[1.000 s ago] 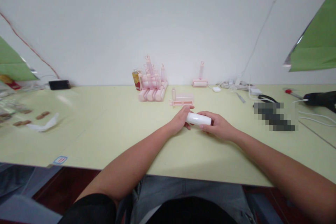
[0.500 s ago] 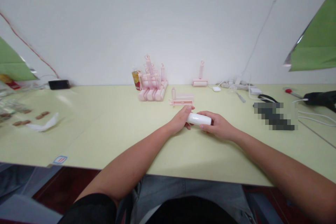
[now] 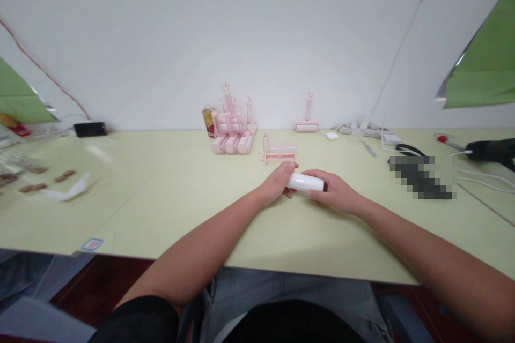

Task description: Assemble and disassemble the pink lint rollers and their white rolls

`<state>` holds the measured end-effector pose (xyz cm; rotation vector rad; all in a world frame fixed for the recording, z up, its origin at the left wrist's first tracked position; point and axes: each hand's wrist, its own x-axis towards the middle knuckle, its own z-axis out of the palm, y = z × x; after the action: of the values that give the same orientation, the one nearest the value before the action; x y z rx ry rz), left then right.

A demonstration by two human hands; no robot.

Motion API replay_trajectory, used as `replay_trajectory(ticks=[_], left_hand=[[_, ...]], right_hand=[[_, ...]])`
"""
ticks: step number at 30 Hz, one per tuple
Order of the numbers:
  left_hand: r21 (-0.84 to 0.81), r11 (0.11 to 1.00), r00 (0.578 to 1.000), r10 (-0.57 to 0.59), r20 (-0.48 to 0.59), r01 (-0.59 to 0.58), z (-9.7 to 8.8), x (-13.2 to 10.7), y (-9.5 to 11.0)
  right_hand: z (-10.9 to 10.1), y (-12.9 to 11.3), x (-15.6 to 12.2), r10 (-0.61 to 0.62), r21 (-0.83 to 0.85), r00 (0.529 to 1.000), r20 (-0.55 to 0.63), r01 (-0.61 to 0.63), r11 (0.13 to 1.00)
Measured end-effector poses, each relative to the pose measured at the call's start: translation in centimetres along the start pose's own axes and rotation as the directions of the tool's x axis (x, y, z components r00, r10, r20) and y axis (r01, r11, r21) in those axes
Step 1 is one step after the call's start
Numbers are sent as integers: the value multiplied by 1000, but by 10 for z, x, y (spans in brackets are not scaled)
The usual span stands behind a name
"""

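Observation:
A smooth white lint roll (image 3: 306, 182) lies sideways between my hands, just above or on the table; I cannot tell which. My left hand (image 3: 277, 183) is closed on its left end, the thumb on top and some fingers hidden beneath. At the right end, my right hand (image 3: 336, 192) grips it with fingers behind and thumb in front. Just beyond my left hand sits a pink lint roller case (image 3: 280, 157), its clear cover (image 3: 284, 147) and a short handle standing behind it.
Pink lint rollers (image 3: 234, 142) are stacked near the wall beside a yellow-and-red bottle (image 3: 208, 121). One more lint roller (image 3: 307, 126) stands farther right. White cables, a knife-like tool (image 3: 369, 149) and a black device (image 3: 491, 151) lie to the right. A black phone-like object (image 3: 90, 129) rests at left.

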<state>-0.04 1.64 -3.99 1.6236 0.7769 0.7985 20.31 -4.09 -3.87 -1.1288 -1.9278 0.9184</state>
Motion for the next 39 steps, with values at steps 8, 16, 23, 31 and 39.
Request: replay_trajectory(ticks=[8, 16, 23, 31, 39], left_hand=[[43, 999, 1000, 11, 15, -12, 0, -1, 1], [28, 999, 1000, 15, 27, -16, -1, -1, 0], [21, 1000, 1000, 7, 25, -7, -1, -1, 1], [34, 999, 999, 25, 46, -27, 0, -2, 3], [61, 998, 999, 18, 39, -21, 1, -2, 3]], right_hand=[[0, -1, 0, -9, -31, 1000, -22, 9, 999], [0, -1, 0, 7, -25, 1000, -13, -7, 1000], [0, -4, 0, 22, -11, 1000, -11, -22, 1000], [0, -3, -1, 13, -11, 1000, -11, -13, 1000], [0, -4, 0, 16, -23, 1000, -16, -16, 1000]])
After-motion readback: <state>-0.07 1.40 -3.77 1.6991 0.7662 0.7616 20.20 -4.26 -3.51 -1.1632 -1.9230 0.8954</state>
